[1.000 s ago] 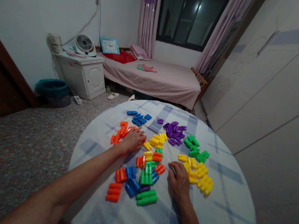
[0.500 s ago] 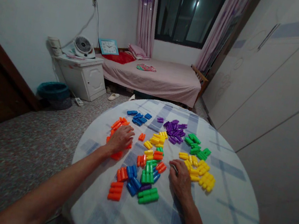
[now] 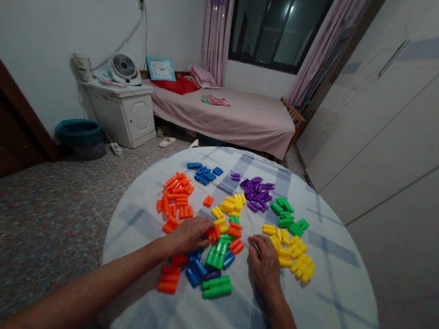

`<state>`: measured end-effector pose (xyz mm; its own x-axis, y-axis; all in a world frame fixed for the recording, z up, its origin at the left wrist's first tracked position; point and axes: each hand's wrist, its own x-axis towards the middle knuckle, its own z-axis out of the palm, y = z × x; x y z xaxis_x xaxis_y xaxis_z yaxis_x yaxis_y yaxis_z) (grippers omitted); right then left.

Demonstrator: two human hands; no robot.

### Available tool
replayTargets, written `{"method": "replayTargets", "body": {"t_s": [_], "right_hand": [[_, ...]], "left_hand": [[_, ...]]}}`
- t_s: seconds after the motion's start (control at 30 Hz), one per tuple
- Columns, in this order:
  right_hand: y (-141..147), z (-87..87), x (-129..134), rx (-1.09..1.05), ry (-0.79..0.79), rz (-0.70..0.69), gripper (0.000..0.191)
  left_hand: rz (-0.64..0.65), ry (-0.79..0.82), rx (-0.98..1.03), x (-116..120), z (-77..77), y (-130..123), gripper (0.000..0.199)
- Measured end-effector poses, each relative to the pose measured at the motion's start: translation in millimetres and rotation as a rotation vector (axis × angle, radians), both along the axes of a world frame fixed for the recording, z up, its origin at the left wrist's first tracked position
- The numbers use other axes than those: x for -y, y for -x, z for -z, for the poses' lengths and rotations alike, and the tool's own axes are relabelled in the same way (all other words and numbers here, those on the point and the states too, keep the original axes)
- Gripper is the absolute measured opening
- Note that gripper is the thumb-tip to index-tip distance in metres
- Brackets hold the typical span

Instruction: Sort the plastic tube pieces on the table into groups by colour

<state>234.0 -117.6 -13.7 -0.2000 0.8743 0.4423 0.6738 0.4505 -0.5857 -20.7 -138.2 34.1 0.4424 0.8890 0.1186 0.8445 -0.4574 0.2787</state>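
Round table (image 3: 343,303) under a blue-and-white checked cloth (image 3: 184,327), pink-covered bed (image 3: 248,116) beyond. Left hand (image 3: 191,234) near the table's middle, fingertips at small orange plastic blocks (image 3: 216,232) of joined tubes; cannot tell whether gripping. Right hand (image 3: 264,265) loosely curled on the cloth, thumb slightly apart from fingers, just beside glossy yellow plastic blocks (image 3: 287,249).

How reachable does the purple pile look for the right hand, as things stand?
Probably yes: bare tablecloth leaves a way from the right hand to the purple pile, left of the yellow pieces.
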Motion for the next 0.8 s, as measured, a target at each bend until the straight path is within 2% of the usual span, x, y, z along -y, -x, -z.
{"method": "replayTargets", "body": {"t_s": [0.17, 0.37, 0.43, 0.53, 0.63, 0.8], "right_hand": [[-0.6, 1.0, -0.2, 0.007, 0.004, -0.002, 0.021], [-1.3, 0.1, -0.5, -0.006, 0.001, -0.017, 0.021], [-1.9, -1.0, -0.6, -0.008, 0.007, -0.022, 0.021], [-2.7, -2.5, -0.7, -0.006, 0.020, -0.021, 0.021], [-3.1, -3.0, -0.8, -0.009, 0.020, -0.029, 0.021], [-2.9, -2.3, -0.4, -0.010, 0.020, -0.025, 0.022]], "left_hand": [[-0.094, -0.036, 0.004, 5.2, -6.9, -3.0, 0.011], [-0.224, -0.173, 0.112, 51.7, -12.0, 33.4, 0.027], [-0.214, -0.143, 0.122, 72.3, -7.7, 40.9, 0.038], [-0.125, -0.101, 0.097, 97.8, 4.1, 39.9, 0.053], [-0.113, -0.121, 0.053, 108.2, 17.5, 30.8, 0.075], [-0.252, -0.210, 0.066, 97.4, 26.8, 25.4, 0.061]]}}
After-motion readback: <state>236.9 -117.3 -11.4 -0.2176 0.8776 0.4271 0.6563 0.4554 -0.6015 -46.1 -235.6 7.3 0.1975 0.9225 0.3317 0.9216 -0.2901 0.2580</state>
